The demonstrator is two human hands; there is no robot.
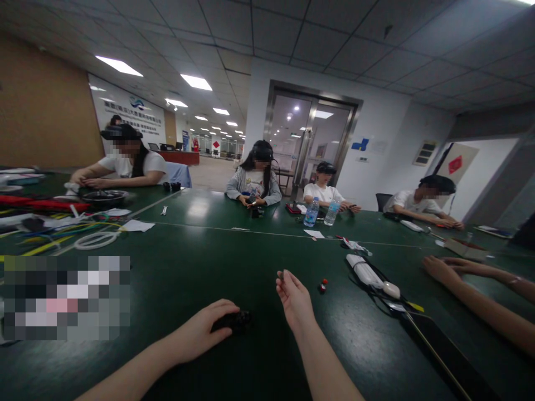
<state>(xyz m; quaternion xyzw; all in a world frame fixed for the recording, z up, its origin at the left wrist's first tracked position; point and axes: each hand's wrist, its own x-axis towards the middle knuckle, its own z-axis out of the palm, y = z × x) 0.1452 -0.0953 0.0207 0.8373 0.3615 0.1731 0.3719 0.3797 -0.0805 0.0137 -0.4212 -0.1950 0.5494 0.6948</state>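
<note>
Here, left fingers [223,307] curl round a black object [241,319] on the worktop [167,289]; right fingers [282,287] pinched together, any contents unclear. Beyond them, blue bottle labels [311,216], unreadable; far left, wall sign [129,114], blurred Chinese characters.

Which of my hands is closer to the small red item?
Right. Your right hand is just left of the small red item; your left hand is farther left, holding a black object.
</note>
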